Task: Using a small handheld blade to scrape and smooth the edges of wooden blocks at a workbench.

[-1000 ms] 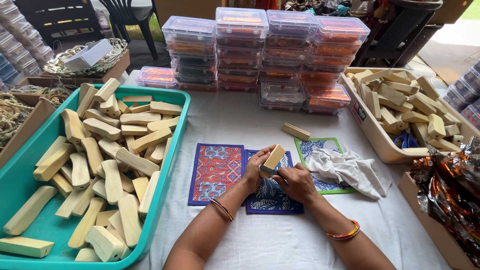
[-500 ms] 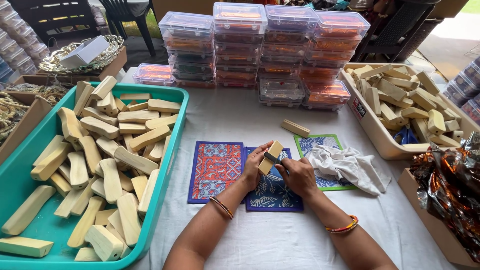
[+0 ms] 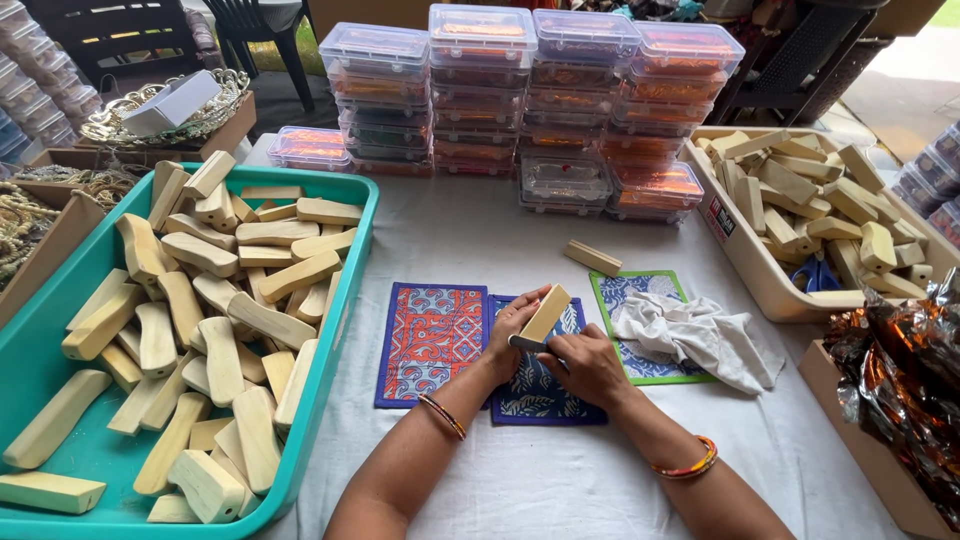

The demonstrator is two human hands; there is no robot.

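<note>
Both forearms come in from the near edge of the white-covered table [image 3: 560,470] and meet over its middle, where the two hands share one pale wooden block [image 3: 545,314]. The left hand [image 3: 512,332] is curled around the block's lower end from the left, fingers wrapped up its side and thumb toward the person, so the block stands tilted, its upper end leaning away and to the right. The right hand [image 3: 583,362] lies lower and just beside it, knuckles up, fingers bent and pressed against the block's base; whether it pinches something small there cannot be told. The block is held above a dark blue patterned mat [image 3: 535,395], which overlaps a red and blue mat [image 3: 430,340] on its left. A green-bordered mat [image 3: 625,295] lies to the right, partly under a crumpled white cloth [image 3: 700,335]. A second loose block [image 3: 592,257] lies farther back. A teal tray [image 3: 345,300] of similar blocks fills the table's left edge, a cream crate [image 3: 750,270] of them the right, and stacked clear lidded boxes [image 3: 530,100] line the far edge.
</note>
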